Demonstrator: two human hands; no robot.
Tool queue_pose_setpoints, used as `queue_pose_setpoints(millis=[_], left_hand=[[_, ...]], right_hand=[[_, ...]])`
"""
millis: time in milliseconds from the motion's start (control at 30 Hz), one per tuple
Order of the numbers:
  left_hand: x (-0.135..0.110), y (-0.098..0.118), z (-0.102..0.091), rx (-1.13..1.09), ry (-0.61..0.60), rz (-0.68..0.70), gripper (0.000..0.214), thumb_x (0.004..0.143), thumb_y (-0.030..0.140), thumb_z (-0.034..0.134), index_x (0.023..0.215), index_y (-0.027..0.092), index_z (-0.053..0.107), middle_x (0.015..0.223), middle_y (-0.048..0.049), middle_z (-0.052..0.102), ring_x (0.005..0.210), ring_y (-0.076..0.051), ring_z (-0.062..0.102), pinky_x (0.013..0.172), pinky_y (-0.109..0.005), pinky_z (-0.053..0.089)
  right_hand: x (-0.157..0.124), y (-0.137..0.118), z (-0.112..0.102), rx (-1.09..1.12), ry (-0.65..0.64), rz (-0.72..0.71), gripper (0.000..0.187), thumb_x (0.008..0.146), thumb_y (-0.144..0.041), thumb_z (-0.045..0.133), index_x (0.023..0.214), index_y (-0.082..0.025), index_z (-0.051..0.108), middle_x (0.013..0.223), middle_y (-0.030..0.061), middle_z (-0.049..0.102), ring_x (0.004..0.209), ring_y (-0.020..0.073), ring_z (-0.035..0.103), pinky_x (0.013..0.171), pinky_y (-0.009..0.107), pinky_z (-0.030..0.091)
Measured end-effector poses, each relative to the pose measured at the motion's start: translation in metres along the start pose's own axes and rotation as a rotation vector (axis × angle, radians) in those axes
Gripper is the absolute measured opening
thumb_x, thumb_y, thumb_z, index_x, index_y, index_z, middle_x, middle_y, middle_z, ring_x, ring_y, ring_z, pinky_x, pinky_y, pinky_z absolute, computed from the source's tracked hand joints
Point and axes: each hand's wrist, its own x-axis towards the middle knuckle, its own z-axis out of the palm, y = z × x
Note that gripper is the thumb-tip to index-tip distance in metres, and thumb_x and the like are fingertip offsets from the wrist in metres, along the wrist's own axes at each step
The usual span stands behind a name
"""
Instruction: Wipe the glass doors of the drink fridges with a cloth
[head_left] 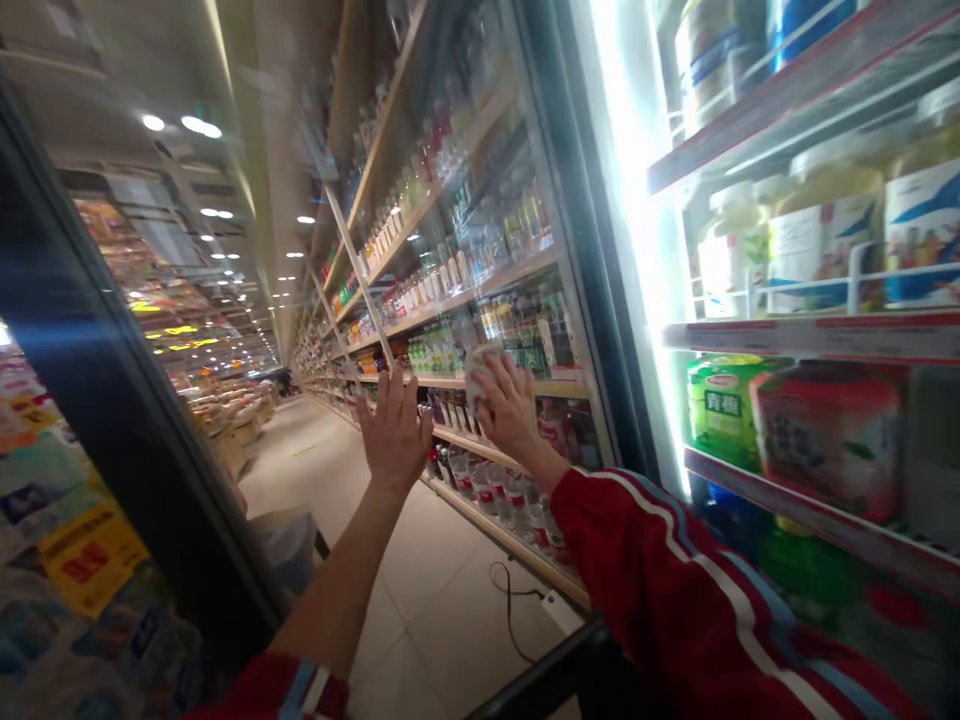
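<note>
A person in a red sleeve with white and light-blue stripes (660, 570) works with two bare hands at a tall, transparent glass door with a black frame (142, 420). The right hand (511, 412) has its grip on a small, crumpled, whitish cloth (478, 375), which lies under the bent fingers at the pane, at mid-height between the door's dark edges. The left hand (394, 440), to the left of the cloth and apart from it, is empty, its grip open, with fingers extended upward and slightly parted at the same pane; whether the whole palm meets the glass cannot be told. Beyond the pane, long light-brown shelves (517, 270) carry rows of bottles, the lowest holding clear bottles with red labels (499, 495). Below them, on the pale tiled floor (442, 580), a thin black cable (510, 600) runs in a loop near a white oblong power strip (561, 610). To the right of the door stands a lit refrigerator with wire-fronted shelves (810, 338), bearing white-capped bottles of pale yellow liquid (825, 215) and, one level lower, a green package (724, 412) beside a blurred red package (829, 440). At far left, a yellow sign with red characters (94, 560) is visible.
</note>
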Motion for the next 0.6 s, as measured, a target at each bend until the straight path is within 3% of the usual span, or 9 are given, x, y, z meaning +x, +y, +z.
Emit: queue_pose_setpoints(millis=[133, 300, 433, 600], left_hand=[[0.000, 0.001, 0.002, 0.017, 0.001, -0.018, 0.049, 0.088, 0.030, 0.045, 0.135, 0.015, 0.041, 0.143, -0.0152, 0.037, 0.138, -0.023, 0.025, 0.114, -0.047, 0.004], [0.003, 0.009, 0.006, -0.020, -0.047, 0.030, 0.047, 0.089, 0.025, 0.042, 0.135, 0.016, 0.041, 0.143, -0.0143, 0.037, 0.138, -0.022, 0.025, 0.114, -0.047, 0.003], [0.005, 0.020, 0.012, -0.046, -0.067, 0.065, 0.045, 0.089, 0.023, 0.042, 0.133, 0.018, 0.044, 0.141, -0.0124, 0.040, 0.137, -0.021, 0.027, 0.115, -0.045, 0.002], [0.004, 0.022, 0.014, -0.049, -0.045, 0.052, 0.046, 0.088, 0.023, 0.043, 0.134, 0.019, 0.044, 0.141, -0.0113, 0.041, 0.137, -0.020, 0.027, 0.115, -0.045, 0.002]], right_hand=[[-0.001, 0.012, -0.004, -0.013, 0.026, 0.143, 0.043, 0.084, -0.024, 0.044, 0.126, -0.020, 0.052, 0.144, 0.0097, 0.039, 0.138, 0.0272, 0.023, 0.109, 0.052, 0.020], [0.000, -0.007, 0.000, 0.022, -0.057, -0.038, 0.041, 0.085, -0.026, 0.047, 0.125, -0.025, 0.053, 0.144, 0.0054, 0.040, 0.139, 0.0240, 0.022, 0.112, 0.048, 0.015], [-0.001, 0.005, -0.004, -0.007, -0.049, -0.112, 0.040, 0.085, -0.025, 0.046, 0.124, -0.026, 0.054, 0.142, 0.0050, 0.043, 0.138, 0.0227, 0.025, 0.112, 0.048, 0.015], [-0.001, 0.034, -0.011, -0.045, 0.033, 0.125, 0.041, 0.085, -0.021, 0.042, 0.123, -0.022, 0.054, 0.143, 0.0075, 0.041, 0.138, 0.0249, 0.025, 0.110, 0.052, 0.019]])
